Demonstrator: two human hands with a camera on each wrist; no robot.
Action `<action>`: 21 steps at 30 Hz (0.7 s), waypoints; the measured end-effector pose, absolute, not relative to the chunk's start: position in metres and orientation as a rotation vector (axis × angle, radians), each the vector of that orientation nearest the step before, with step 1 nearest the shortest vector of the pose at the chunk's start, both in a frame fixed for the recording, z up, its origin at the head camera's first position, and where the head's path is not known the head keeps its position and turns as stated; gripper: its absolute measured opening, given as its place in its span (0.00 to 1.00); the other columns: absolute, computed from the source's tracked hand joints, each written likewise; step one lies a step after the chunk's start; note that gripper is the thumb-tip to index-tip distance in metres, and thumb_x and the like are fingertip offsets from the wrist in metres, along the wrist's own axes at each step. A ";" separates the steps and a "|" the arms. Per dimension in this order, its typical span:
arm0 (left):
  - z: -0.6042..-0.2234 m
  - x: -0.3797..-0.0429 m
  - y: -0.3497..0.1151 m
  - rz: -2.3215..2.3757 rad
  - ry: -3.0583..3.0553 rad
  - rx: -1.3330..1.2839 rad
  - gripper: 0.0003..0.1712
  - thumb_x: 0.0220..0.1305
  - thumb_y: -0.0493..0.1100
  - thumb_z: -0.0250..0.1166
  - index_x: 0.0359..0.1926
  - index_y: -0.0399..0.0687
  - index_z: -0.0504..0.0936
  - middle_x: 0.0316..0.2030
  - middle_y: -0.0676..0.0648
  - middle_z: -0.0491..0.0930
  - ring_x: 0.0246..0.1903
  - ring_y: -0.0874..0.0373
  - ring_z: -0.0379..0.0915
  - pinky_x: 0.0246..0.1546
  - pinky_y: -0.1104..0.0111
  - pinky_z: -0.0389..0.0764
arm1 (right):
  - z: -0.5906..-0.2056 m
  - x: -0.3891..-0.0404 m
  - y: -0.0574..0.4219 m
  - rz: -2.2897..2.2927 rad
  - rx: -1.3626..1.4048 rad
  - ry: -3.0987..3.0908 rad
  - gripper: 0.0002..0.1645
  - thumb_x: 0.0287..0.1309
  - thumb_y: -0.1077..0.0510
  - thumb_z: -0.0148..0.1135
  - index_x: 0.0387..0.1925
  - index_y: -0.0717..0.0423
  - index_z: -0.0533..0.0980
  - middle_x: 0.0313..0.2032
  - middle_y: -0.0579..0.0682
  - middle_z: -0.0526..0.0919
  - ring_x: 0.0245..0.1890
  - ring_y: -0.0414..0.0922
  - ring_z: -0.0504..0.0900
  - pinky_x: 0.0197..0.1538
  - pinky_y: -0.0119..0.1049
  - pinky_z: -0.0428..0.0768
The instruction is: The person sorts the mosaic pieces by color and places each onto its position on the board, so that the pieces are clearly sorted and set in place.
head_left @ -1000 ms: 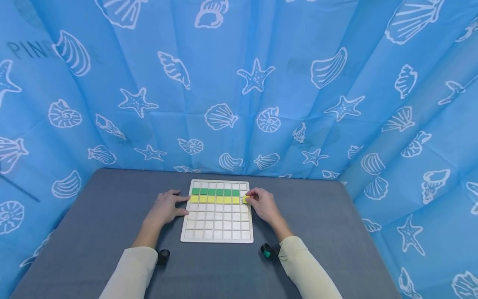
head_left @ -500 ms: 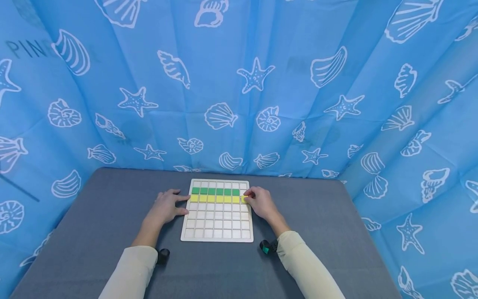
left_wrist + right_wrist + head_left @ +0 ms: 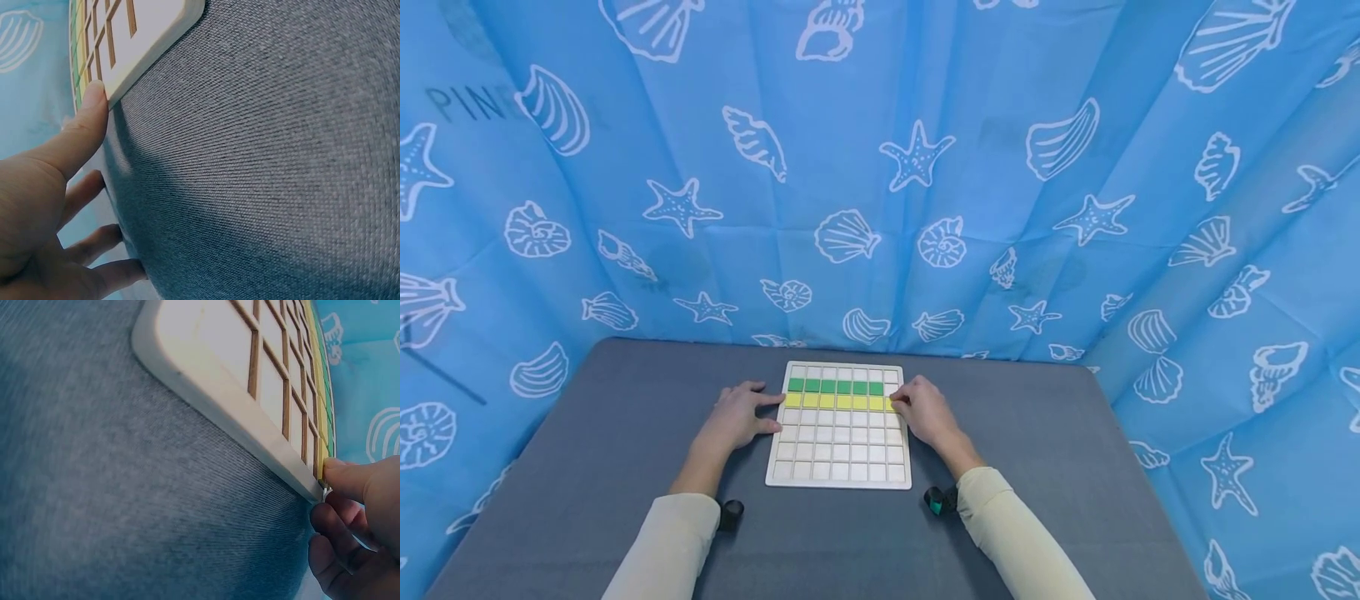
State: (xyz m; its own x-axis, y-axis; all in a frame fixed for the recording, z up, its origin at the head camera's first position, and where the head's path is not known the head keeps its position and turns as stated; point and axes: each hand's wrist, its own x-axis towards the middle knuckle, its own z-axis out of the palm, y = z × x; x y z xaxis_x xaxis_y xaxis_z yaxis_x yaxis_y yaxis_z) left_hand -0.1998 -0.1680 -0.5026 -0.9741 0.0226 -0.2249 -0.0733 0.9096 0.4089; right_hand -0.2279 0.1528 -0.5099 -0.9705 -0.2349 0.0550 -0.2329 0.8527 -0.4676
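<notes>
A white board (image 3: 838, 485) with a grid of square cells lies on the table. One row holds several green tiles (image 3: 827, 387), and the row below it several yellow tiles (image 3: 826, 402). At the right end of the yellow row, my right hand (image 3: 927, 412) pinches a yellow tile (image 3: 891, 406), mostly covered by the fingers. The right wrist view has the thumb (image 3: 344, 478) pressed at the board's edge by that row. My left hand (image 3: 733, 419) rests at the board's left edge, its thumb (image 3: 90, 119) touching the rim and its fingers spread loosely.
A grey cloth-covered table (image 3: 842, 550) carries the board. Behind and at both sides hangs a blue curtain (image 3: 865, 192) with white shell and starfish prints. Dark bands (image 3: 942, 500) are worn at the wrists.
The right hand has brought the yellow tile from a tilted pose over the right edge down into the last cell of the yellow row. The left hand has stayed at the board's edge.
</notes>
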 end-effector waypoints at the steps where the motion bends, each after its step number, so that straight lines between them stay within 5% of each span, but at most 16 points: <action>1: -0.502 -0.200 -0.168 0.621 2.851 -0.034 0.35 0.60 0.51 0.75 0.69 0.60 0.77 0.76 0.37 0.63 0.73 0.30 0.54 0.70 0.33 0.62 | -0.510 -0.227 0.153 -0.752 -0.395 3.028 0.09 0.66 0.58 0.68 0.44 0.55 0.88 0.37 0.48 0.79 0.35 0.40 0.79 0.38 0.36 0.81; 13: -0.505 -0.205 -0.170 0.630 2.834 -0.024 0.35 0.59 0.51 0.76 0.68 0.60 0.78 0.76 0.38 0.63 0.74 0.31 0.55 0.68 0.35 0.66 | -0.509 -0.224 0.154 -0.646 -0.424 3.030 0.18 0.64 0.54 0.70 0.54 0.54 0.84 0.38 0.47 0.79 0.33 0.38 0.76 0.34 0.33 0.77; 21: -0.508 -0.205 -0.172 0.611 2.812 -0.013 0.33 0.61 0.52 0.74 0.67 0.58 0.79 0.75 0.36 0.65 0.73 0.30 0.56 0.67 0.36 0.68 | -0.504 -0.222 0.160 -0.652 -0.394 3.043 0.20 0.67 0.54 0.68 0.58 0.53 0.82 0.42 0.49 0.81 0.42 0.45 0.82 0.44 0.41 0.83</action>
State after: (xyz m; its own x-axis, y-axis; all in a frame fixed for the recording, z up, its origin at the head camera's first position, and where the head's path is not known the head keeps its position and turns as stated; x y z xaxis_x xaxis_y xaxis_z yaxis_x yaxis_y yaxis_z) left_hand -0.2052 -0.1723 -0.5080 -0.9654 0.0464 -0.2565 -0.0642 0.9114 0.4065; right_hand -0.2221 0.1598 -0.5043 -0.9684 -0.2448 0.0481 -0.2431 0.8821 -0.4035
